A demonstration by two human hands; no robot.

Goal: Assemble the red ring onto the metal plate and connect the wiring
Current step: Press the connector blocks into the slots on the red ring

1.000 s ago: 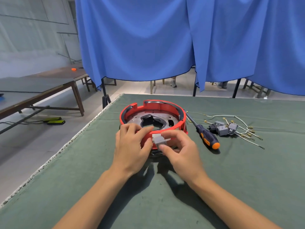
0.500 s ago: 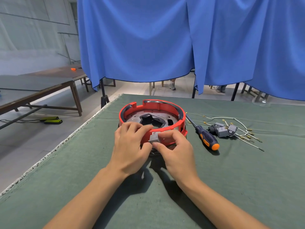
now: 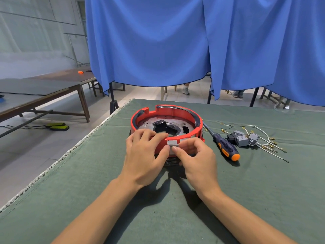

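Both hands, left (image 3: 143,155) and right (image 3: 198,159), meet with curled fingers.

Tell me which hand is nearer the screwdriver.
Right. The right hand pinches the small grey block at the red ring, just beside the screwdriver; the left hand lies farther off, beyond the right.

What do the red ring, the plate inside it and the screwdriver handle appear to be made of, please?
Red ring: probably moulded plastic, going by its even matte colour and notched rim. Plate: bare metal, grey with a dull shine and punched holes. Screwdriver handle: likely rubbery plastic, dark textured grip with an orange end cap. Its shaft looks like polished steel.
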